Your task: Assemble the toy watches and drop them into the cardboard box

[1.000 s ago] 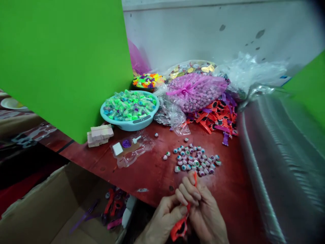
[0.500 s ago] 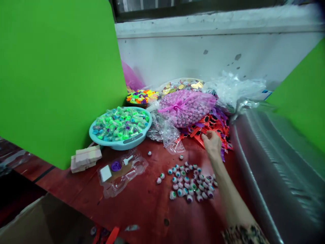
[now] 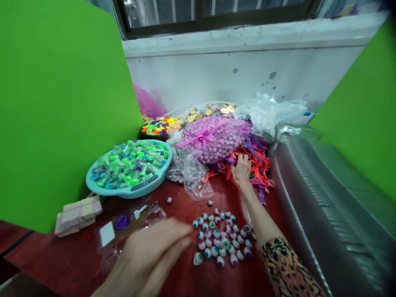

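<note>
My right hand (image 3: 242, 170) reaches onto a pile of red and purple strips (image 3: 258, 165) with dark ovals. Its fingers are a little apart and touch the pile. No lifted strip shows in it. My left hand (image 3: 151, 251) is blurred in the foreground, fingers stretched to the right and thumb apart. Nothing shows in it. Its fingertips are beside a loose group of eyeball-patterned balls (image 3: 225, 243) on the red table (image 3: 185, 284). Beneath and behind this hand, a clear plastic tray (image 3: 156, 214) bearing a purple round piece (image 3: 123, 222), a white spoon-like piece (image 3: 140, 212) and a white square (image 3: 107, 234) is partly hidden.
A blue basin (image 3: 126, 192) of small green-capped tubes stands left, near pale blocks (image 3: 78, 212). Behind are a pink bag (image 3: 213, 138) of balls, clear plastic bags (image 3: 275, 111) and a bowl of colourful pieces (image 3: 162, 126). Grey padding (image 3: 321, 214) runs along the right; green panels (image 3: 62, 103) flank the table.
My left hand has come into view from below, over the clear tray. My right hand has moved onto the strips, its fingers now reaching forward. The camera view has shifted.
</note>
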A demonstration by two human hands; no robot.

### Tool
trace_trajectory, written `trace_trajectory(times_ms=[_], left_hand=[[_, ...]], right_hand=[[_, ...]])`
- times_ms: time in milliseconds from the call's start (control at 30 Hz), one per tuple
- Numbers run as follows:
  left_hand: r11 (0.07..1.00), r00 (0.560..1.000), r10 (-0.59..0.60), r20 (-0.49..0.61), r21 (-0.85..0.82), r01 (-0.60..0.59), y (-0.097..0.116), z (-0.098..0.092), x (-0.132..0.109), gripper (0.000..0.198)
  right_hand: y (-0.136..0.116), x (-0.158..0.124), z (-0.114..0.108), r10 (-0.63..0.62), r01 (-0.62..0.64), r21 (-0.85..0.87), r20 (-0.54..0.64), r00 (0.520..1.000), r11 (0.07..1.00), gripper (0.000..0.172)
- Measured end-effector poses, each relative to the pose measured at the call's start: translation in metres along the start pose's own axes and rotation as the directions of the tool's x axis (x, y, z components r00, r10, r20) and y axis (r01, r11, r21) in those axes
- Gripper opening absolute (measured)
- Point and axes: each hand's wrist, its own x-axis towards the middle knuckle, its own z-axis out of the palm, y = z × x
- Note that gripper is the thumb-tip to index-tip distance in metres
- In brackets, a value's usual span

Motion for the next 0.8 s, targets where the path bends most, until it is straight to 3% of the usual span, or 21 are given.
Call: trace_trajectory(times_ms=[67,133,233,300,367,467,600,700,800], left_hand=[[0.953,0.96,0.212,0.181,0.178,-0.244,0.019,0.031,0.075,0.029],[0.736,0.866,0.376,0.331,0.462,-0.496,0.024,0.07,0.14,0.033],[0.623,0.8,0.429,0.419,0.504,-0.598,0.005,0.123,0.209,0.034],[0.582,0.784,0.432,0.447,0.525,-0.62,-0.016,0.14,0.236,0.037],[0.557,0.79,0.418,0.449,0.561,-0.613,-0.038,0.139,0.258,0.04],[0.536,0.836,0.384,0.392,0.643,-0.548,-0.066,0.115,0.29,0.042],[0.505,0.878,0.335,0.341,0.722,-0.473,-0.089,0.083,0.324,0.04],[0.48,0.88,0.311,0.359,0.74,-0.472,-0.099,0.077,0.335,0.038],[0.468,0.877,0.303,0.373,0.743,-0.477,-0.106,0.08,0.341,0.038]], right_hand=[[-0.003,-0.013,-0.001,0.021,-0.021,-0.039,0.003,1.0,0.999,0.033],[-0.005,-0.026,-0.002,0.037,-0.035,-0.073,0.022,0.999,0.997,0.032],[-0.004,-0.038,-0.004,0.043,-0.033,-0.13,0.069,0.997,0.991,0.03],[0.0,-0.039,-0.008,0.053,-0.037,-0.171,0.094,0.994,0.985,0.027],[0.004,-0.032,-0.014,0.073,-0.053,-0.208,0.094,0.993,0.977,0.025],[0.004,-0.013,-0.021,0.072,-0.059,-0.239,0.048,0.996,0.969,0.028],[-0.009,0.022,-0.011,-0.071,0.084,-0.22,0.065,0.995,0.972,0.036],[-0.017,0.04,0.003,-0.169,0.196,-0.203,0.142,0.975,0.959,0.055],[-0.017,0.044,0.009,-0.181,0.217,-0.215,0.177,0.967,0.952,0.065]])
